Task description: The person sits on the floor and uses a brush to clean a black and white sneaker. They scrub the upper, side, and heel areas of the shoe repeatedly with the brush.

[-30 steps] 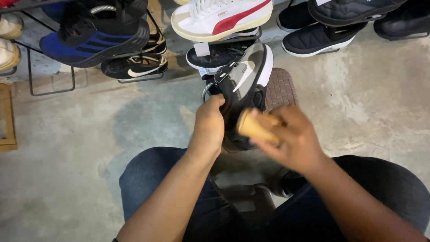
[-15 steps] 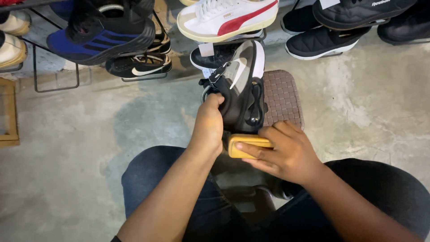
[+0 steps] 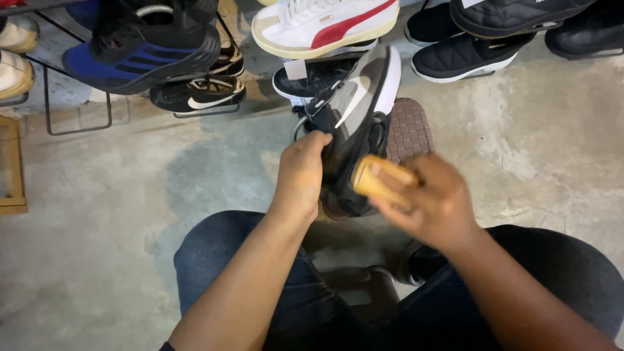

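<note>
Dim, warm indoor light, fairly even, source direction unclear. Soft shadows on the concrete floor under the shoe rack. No hard glare; white sneaker brightest but not clipped. Motion blur on right hand and wooden brush. Left hand sharper. Dark shoes lose detail.

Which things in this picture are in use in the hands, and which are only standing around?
In use:
- black and grey sneaker, held by the left hand
- tan wooden brush, in the right hand, against the sneaker

Standing around:
- white and red sneaker
- blue and black sneaker
- brown woven mat
- black slip-on shoe
</note>
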